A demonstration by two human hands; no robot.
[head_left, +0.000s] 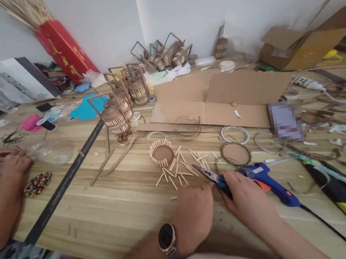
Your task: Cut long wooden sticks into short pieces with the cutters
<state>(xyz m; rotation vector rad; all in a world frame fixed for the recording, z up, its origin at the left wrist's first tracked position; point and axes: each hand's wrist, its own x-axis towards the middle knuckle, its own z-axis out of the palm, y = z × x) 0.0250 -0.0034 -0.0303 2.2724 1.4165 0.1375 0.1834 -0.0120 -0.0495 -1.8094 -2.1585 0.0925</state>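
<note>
Lit softly and fairly evenly, brightest across the pale wall (191, 11). Shaded gently on the near part of the counter (133, 216). Stretched and smeared toward the side edges, darkened at the top right corner, blocked into coarse pixels beside the flattened cardboard (175, 101).

passage: between black strip (66, 179) and wristwatch (166, 236) | obstacles: glue gun (276, 184), loose sticks (174, 184)
</note>
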